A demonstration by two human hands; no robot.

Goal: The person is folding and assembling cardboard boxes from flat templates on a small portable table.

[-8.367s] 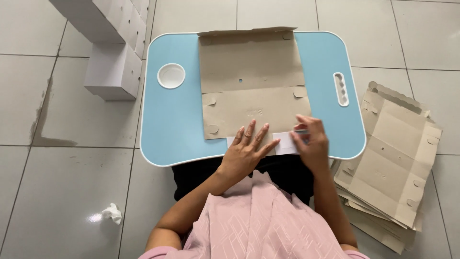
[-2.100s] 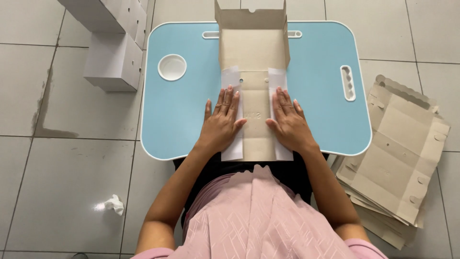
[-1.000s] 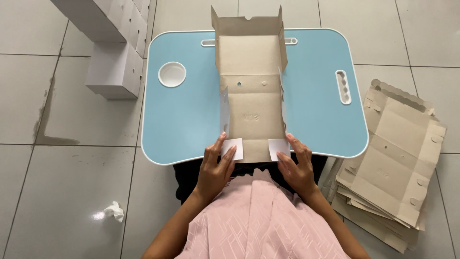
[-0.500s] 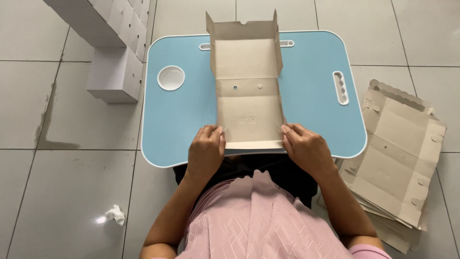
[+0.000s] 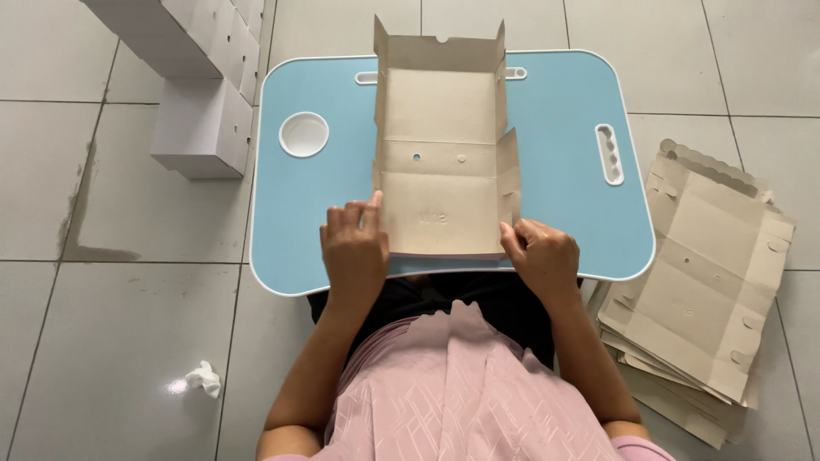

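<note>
Cardboard box blank (image 5: 440,162): centre frame on blue tabletop (image 5: 564,171), side walls raised. Left hand (image 5: 354,252) and right hand (image 5: 540,256) grip its near corners, fingers curled, steadying the fold.

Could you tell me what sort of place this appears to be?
Probably a home or small workshop floor used for box folding: a tiled floor, a low blue lap table, a stack of flat cardboard blanks and finished white boxes.
</note>
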